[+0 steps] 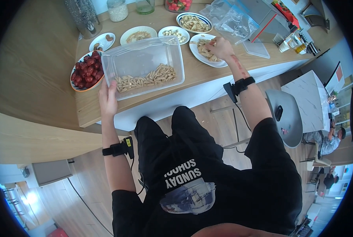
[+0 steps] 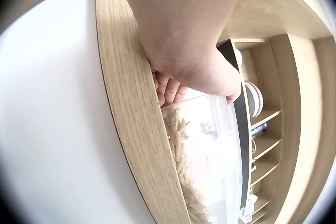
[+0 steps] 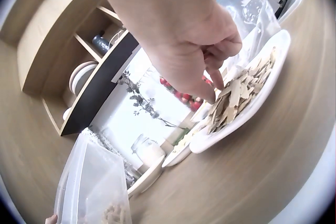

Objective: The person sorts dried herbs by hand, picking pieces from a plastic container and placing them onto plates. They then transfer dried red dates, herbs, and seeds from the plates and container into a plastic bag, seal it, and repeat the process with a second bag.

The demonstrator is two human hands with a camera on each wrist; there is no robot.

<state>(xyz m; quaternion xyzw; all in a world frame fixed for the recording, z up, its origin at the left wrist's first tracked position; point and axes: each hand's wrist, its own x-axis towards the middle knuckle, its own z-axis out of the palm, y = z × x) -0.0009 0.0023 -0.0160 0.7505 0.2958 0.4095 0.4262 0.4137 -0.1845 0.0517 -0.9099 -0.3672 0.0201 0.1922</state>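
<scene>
My left hand (image 1: 108,98) grips the near left corner of a clear plastic box (image 1: 142,55), thumb over the rim. The box tilts towards me, with pale finger-shaped pieces (image 1: 146,80) gathered along its lower side. In the left wrist view the hand (image 2: 191,69) has its fingers around the corner beside the pieces (image 2: 181,155). My right hand (image 1: 222,49) is over a white plate (image 1: 212,63) of thin dried slices (image 1: 205,50). The right wrist view shows this hand (image 3: 191,50) with curled fingers, thumb and forefinger pinching at the edge of the slices (image 3: 239,98).
A bowl of red dates (image 1: 90,71) stands left of the box. Behind are small plates (image 1: 123,40) of dry foods, a striped bowl (image 1: 180,20), jars (image 1: 117,11) and plastic bags (image 1: 231,23). A lid (image 1: 257,50) lies at the right. The counter's front edge runs below the box.
</scene>
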